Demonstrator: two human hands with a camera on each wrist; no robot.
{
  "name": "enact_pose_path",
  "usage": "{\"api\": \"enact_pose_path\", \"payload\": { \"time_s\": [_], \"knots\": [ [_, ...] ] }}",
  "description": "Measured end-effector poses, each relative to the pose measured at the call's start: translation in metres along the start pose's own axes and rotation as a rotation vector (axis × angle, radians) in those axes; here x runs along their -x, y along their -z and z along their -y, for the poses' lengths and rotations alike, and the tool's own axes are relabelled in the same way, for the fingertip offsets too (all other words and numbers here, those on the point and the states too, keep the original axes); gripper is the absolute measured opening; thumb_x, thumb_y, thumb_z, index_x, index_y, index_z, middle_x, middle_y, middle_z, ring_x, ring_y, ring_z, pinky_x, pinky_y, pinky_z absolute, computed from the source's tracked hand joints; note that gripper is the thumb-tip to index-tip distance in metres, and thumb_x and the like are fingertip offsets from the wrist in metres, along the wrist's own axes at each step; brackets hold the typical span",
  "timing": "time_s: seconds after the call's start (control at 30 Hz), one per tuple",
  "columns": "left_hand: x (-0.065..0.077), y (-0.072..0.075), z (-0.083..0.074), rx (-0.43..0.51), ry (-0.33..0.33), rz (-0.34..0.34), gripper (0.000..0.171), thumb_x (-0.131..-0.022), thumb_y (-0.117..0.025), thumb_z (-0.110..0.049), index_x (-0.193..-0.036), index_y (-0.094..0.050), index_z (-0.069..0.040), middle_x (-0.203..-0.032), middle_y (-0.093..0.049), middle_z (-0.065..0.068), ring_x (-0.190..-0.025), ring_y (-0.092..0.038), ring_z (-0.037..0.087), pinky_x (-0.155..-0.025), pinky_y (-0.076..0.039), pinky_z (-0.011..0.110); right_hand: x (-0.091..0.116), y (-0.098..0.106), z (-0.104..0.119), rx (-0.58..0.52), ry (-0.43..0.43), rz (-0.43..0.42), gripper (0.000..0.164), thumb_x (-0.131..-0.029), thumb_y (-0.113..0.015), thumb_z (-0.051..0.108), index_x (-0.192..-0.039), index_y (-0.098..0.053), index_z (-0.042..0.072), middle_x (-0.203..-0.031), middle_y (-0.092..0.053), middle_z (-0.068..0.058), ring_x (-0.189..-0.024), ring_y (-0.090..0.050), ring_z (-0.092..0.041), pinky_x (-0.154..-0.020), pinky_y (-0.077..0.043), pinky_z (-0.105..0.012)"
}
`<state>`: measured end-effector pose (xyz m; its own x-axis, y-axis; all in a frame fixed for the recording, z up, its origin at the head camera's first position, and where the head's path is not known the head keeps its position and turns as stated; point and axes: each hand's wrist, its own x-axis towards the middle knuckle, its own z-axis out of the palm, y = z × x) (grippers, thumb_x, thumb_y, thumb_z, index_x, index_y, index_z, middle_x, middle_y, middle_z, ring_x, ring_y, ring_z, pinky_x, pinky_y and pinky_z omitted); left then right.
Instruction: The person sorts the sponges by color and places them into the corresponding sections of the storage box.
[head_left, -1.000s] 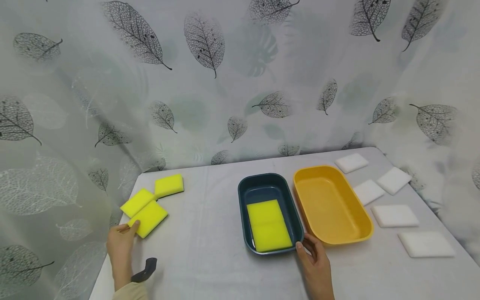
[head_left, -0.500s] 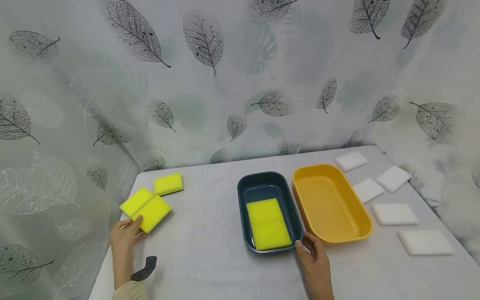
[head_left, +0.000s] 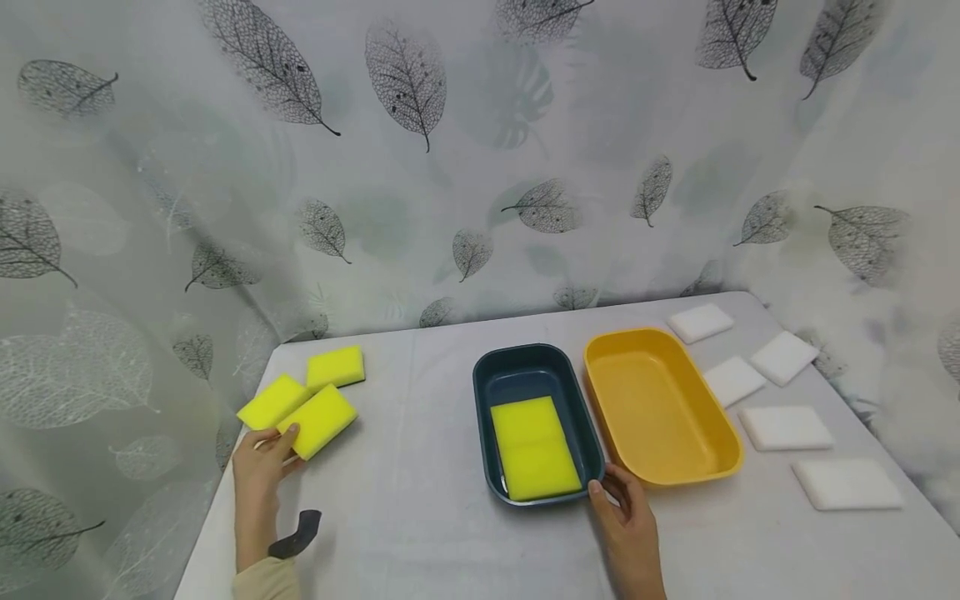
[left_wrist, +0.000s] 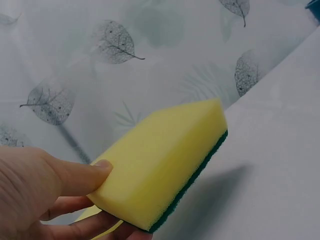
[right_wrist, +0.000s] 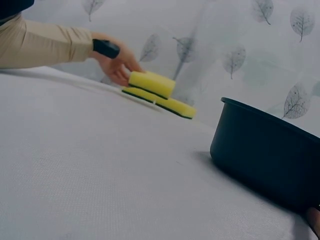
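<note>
My left hand point(head_left: 258, 471) pinches a yellow sponge point(head_left: 318, 419) with a dark green scouring layer, thumb on top and fingers underneath. In the left wrist view this sponge point(left_wrist: 155, 155) is tilted and held above the table, its shadow beside it. Two more yellow sponges point(head_left: 273, 402) point(head_left: 335, 367) lie just behind. My right hand point(head_left: 628, 529) grips the near right corner of a dark teal tub point(head_left: 487, 433), thumb at the rim. Yellow sponge material point(head_left: 536, 450) with a faint seam lies inside; whether it is one piece or two, I cannot tell.
A yellow-orange tub point(head_left: 652, 400) stands close against the teal tub's right side. Several white sponge pads point(head_left: 785, 428) lie scattered along the table's right side. A leaf-patterned curtain point(head_left: 480, 167) closes off the back and sides of the white table point(head_left: 420, 500).
My left hand has lifted the sponge off the neighbouring one and moved it a little right and away from me. The right hand and both tubs have stayed put.
</note>
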<state>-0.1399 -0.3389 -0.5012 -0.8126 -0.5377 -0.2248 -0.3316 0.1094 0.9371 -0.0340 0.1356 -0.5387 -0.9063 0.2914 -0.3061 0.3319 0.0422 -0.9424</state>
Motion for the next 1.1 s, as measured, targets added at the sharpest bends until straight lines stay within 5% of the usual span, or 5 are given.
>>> {"api": "enact_pose_path", "payload": {
  "time_s": [0.3, 0.47, 0.7, 1.1],
  "knots": [
    [0.002, -0.016, -0.01, -0.086, -0.066, 0.032, 0.055, -0.098, -0.072, -0.03, -0.133, -0.046, 0.003, -0.116, -0.062, 0.014, -0.072, -0.066, 0.002, -0.067, -0.062, 0.022, 0.0, -0.001, -0.001, -0.014, 0.001, -0.008, 0.07, -0.103, -0.061, 0.048, -0.154, -0.038, 0.005, -0.156, -0.045, -0.021, -0.141, -0.051, -0.033, -0.088, -0.045, -0.001],
    [0.009, -0.028, -0.016, -0.084, -0.095, 0.036, 0.053, -0.098, -0.074, -0.03, -0.13, -0.048, 0.003, -0.114, -0.061, 0.014, -0.072, -0.066, 0.001, -0.066, -0.062, 0.023, -0.001, 0.0, -0.004, 0.004, -0.008, -0.026, 0.068, -0.103, -0.062, 0.047, -0.154, -0.041, 0.007, -0.156, -0.047, -0.019, -0.136, -0.052, -0.023, -0.087, -0.046, 0.0],
    [0.019, -0.048, -0.033, -0.067, -0.109, 0.09, 0.053, -0.097, -0.075, -0.032, -0.129, -0.048, 0.002, -0.119, -0.058, 0.015, -0.074, -0.066, 0.004, -0.067, -0.062, 0.023, -0.002, 0.0, -0.002, -0.016, 0.012, -0.009, 0.07, -0.103, -0.061, 0.048, -0.154, -0.038, 0.006, -0.156, -0.045, -0.021, -0.143, -0.048, -0.034, -0.088, -0.044, 0.001],
    [0.028, -0.093, -0.055, -0.097, -0.146, 0.197, 0.048, -0.097, -0.075, -0.028, -0.13, -0.053, 0.0, -0.123, -0.061, 0.018, -0.087, -0.066, 0.01, -0.07, -0.063, 0.023, 0.0, 0.0, 0.002, -0.008, 0.0, -0.014, 0.067, -0.103, -0.062, 0.046, -0.153, -0.04, 0.007, -0.155, -0.047, -0.019, -0.137, -0.051, -0.028, -0.088, -0.046, -0.001]
  ]
}}
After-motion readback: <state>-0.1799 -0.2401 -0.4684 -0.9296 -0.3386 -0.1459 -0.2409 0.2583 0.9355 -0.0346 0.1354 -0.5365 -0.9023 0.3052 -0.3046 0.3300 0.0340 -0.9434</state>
